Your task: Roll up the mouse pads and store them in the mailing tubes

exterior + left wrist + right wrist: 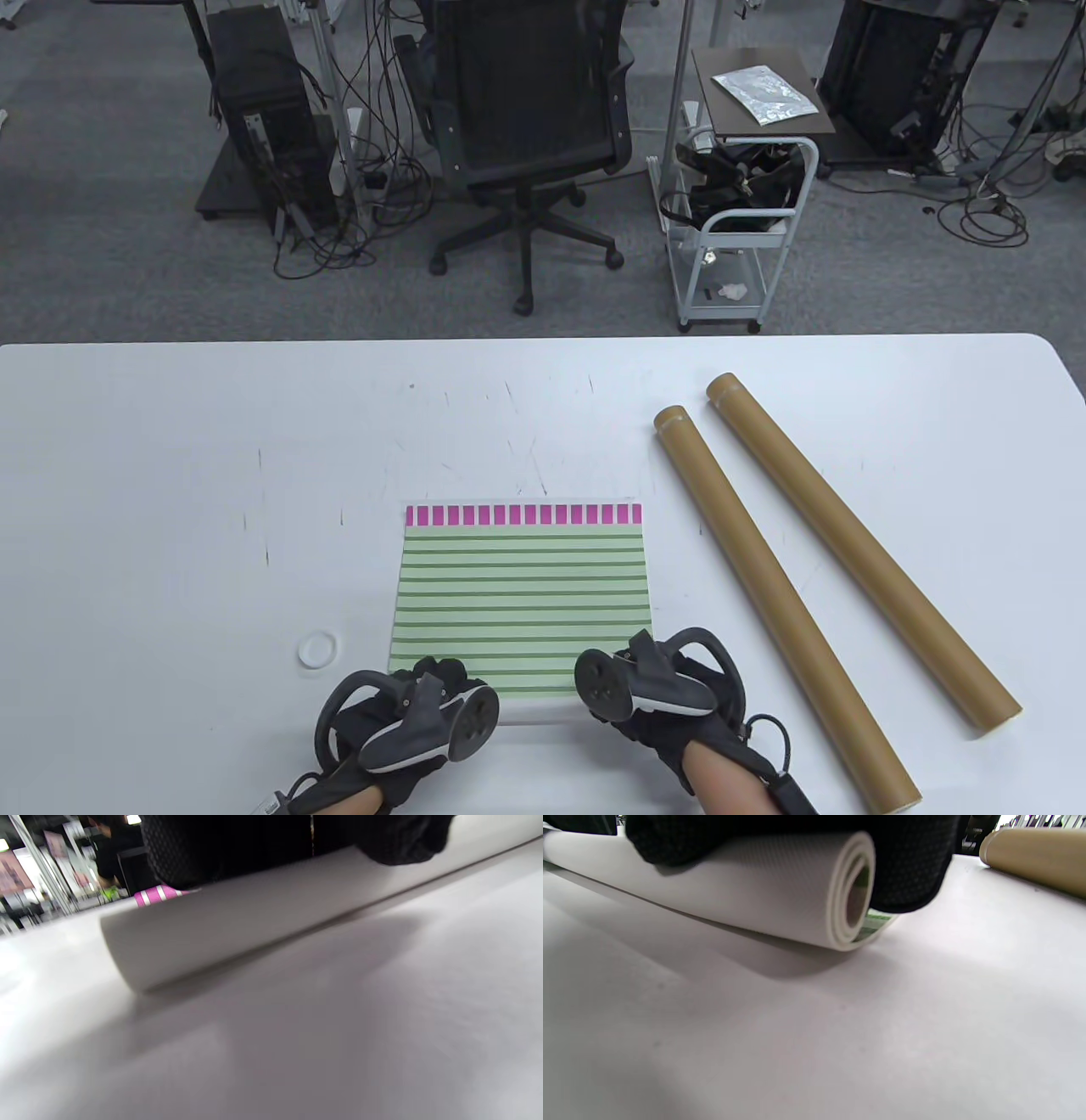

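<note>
While the mouse pad (522,594) is lying on the tabletop (170,509) left of the two mailing tubes (780,611), the left hand (407,722) and right hand (657,688) are each curling their grip over its rolled near end.

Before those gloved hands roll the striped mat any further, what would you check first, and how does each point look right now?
1. Both hands on the roll: left hand and right hand each sit at one end of the mouse pad: ok.
2. Roll tight: layers lie close at the right end: ok.
3. Roll straight across: cannot tell, the trackers hide it.
4. Path ahead free: flat striped part bare: ok.
5. Tubes within reach, beside the pad: ok.
6. White cap clear of the pad: ok.
</note>
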{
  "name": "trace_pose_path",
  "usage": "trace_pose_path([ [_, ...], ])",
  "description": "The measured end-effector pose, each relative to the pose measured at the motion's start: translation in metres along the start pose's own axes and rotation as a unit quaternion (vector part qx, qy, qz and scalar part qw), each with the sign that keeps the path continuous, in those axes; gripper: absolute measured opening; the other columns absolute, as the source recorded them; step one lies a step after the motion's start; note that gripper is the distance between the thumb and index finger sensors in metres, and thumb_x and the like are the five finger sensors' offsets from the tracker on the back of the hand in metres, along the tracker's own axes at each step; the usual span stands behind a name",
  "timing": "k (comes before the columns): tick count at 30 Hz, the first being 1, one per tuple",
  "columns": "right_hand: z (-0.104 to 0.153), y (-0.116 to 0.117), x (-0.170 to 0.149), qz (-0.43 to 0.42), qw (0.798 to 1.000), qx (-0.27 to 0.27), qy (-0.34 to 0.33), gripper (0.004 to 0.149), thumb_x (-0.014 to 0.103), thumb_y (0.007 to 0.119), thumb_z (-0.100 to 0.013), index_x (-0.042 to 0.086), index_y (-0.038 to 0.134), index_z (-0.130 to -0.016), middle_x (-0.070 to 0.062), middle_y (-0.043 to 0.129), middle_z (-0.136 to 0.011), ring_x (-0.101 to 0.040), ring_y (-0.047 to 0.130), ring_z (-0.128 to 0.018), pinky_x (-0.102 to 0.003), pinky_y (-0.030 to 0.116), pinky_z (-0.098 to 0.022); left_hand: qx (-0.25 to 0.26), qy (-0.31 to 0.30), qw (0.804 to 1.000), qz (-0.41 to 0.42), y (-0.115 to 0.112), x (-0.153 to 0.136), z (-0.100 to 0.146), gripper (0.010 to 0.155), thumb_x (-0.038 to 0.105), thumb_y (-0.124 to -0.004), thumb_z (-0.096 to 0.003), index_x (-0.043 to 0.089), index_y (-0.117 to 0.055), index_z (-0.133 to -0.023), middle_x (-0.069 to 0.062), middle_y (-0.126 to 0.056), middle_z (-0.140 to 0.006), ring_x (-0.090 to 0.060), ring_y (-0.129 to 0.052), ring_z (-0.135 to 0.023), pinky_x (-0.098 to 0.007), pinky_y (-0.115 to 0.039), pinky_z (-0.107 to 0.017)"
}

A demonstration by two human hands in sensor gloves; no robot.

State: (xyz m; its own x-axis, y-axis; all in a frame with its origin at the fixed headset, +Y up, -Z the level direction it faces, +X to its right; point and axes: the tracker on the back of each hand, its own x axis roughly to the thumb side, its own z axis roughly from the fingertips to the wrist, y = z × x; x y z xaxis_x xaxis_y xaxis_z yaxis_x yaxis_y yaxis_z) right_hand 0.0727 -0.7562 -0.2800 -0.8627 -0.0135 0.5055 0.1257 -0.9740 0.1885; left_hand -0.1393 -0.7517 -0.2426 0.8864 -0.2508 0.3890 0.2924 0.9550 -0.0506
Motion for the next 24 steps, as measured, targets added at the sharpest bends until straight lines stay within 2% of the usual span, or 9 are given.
trace_pose_path([
  [2,0.001,0.003,-0.001,0.003,1.0,-0.006,0.003,0.047,0.037,0.066,-0.043,0.024,0.076,-0.086,0.0,0.09,-0.071,-0.02,0.094,-0.055,-0.04,0.082,-0.049,0.01,0.006,0.999,-0.038,0.0,0.004,-0.003,0.046,0.048,-0.072,-0.0378,0.043,-0.075,-0.083,0.016,-0.085,-0.083,-0.011,-0.092,-0.078,-0.024,-0.084,-0.059],
  [3,0.002,0.005,-0.001,0.006,1.0,-0.006,0.004,0.054,0.037,0.064,-0.043,0.023,0.063,-0.095,0.001,0.088,-0.072,-0.02,0.093,-0.056,-0.04,0.081,-0.05,0.007,0.01,0.999,-0.033,0.001,0.004,-0.003,0.045,0.047,-0.071,-0.0378,0.043,-0.076,-0.083,0.016,-0.087,-0.082,-0.011,-0.094,-0.075,-0.024,-0.085,-0.056],
  [5,0.009,0.008,0.001,0.01,1.0,-0.017,0.001,0.055,0.035,0.061,-0.046,0.022,0.048,-0.097,-0.001,0.076,-0.086,-0.022,0.089,-0.061,-0.041,0.078,-0.054,-0.007,0.019,1.0,-0.009,0.0,0.001,-0.005,0.045,0.046,-0.07,-0.0384,0.042,-0.077,-0.082,0.014,-0.088,-0.081,-0.012,-0.095,-0.074,-0.025,-0.085,-0.057],
  [8,0.016,0.005,0.002,0.017,1.0,-0.01,-0.015,0.045,0.033,0.064,-0.048,0.027,0.058,-0.092,-0.002,0.076,-0.091,-0.025,0.088,-0.069,-0.044,0.077,-0.058,-0.025,0.032,0.999,0.033,-0.003,-0.005,-0.008,0.047,0.046,-0.07,-0.0389,0.041,-0.076,-0.085,0.013,-0.087,-0.083,-0.013,-0.094,-0.074,-0.026,-0.085,-0.058],
  [11,0.016,0.004,-0.002,-0.001,1.0,0.016,-0.015,0.058,0.042,0.076,-0.043,0.025,0.057,-0.096,-0.007,0.07,-0.097,-0.029,0.084,-0.075,-0.049,0.073,-0.061,-0.035,0.041,0.998,0.035,-0.004,-0.007,-0.011,0.047,0.046,-0.067,-0.0399,0.041,-0.074,-0.086,0.014,-0.087,-0.083,-0.011,-0.094,-0.075,-0.025,-0.084,-0.057],
  [12,0.016,0.006,-0.001,0.025,0.999,0.023,-0.014,0.061,0.044,0.077,-0.042,0.026,0.056,-0.096,-0.005,0.069,-0.098,-0.028,0.082,-0.076,-0.048,0.072,-0.062,-0.039,0.043,0.998,0.035,-0.005,-0.008,-0.013,0.047,0.046,-0.066,-0.0401,0.041,-0.074,-0.086,0.014,-0.086,-0.083,-0.011,-0.094,-0.074,-0.025,-0.084,-0.057],
  [14,0.015,0.006,-0.001,0.046,0.999,-0.007,-0.005,0.057,0.041,0.079,-0.041,0.029,0.06,-0.093,-0.002,0.073,-0.093,-0.024,0.085,-0.073,-0.047,0.074,-0.061,-0.043,0.043,0.997,0.04,-0.005,-0.009,-0.013,0.046,0.046,-0.066,-0.0403,0.041,-0.071,-0.086,0.015,-0.086,-0.083,-0.01,-0.094,-0.075,-0.024,-0.084,-0.057],
  [19,0.013,0.005,-0.006,0.01,1.0,-0.018,0.006,0.053,0.037,0.077,-0.041,0.027,0.067,-0.092,0.0,0.082,-0.086,-0.023,0.088,-0.068,-0.044,0.076,-0.059,-0.033,0.031,0.998,0.047,-0.007,-0.013,-0.008,0.045,0.048,-0.065,-0.0423,0.044,-0.066,-0.087,0.015,-0.082,-0.088,-0.011,-0.092,-0.079,-0.023,-0.083,-0.059],
  [24,0.012,0.004,-0.006,0.011,1.0,-0.022,0.011,0.051,0.035,0.073,-0.042,0.024,0.068,-0.092,-0.001,0.083,-0.084,-0.022,0.09,-0.066,-0.044,0.078,-0.057,-0.056,0.023,0.995,0.084,-0.01,-0.015,-0.004,0.055,0.046,-0.071,-0.041,0.034,-0.064,-0.095,0.008,-0.069,-0.099,-0.02,-0.076,-0.095,-0.036,-0.072,-0.074],
])
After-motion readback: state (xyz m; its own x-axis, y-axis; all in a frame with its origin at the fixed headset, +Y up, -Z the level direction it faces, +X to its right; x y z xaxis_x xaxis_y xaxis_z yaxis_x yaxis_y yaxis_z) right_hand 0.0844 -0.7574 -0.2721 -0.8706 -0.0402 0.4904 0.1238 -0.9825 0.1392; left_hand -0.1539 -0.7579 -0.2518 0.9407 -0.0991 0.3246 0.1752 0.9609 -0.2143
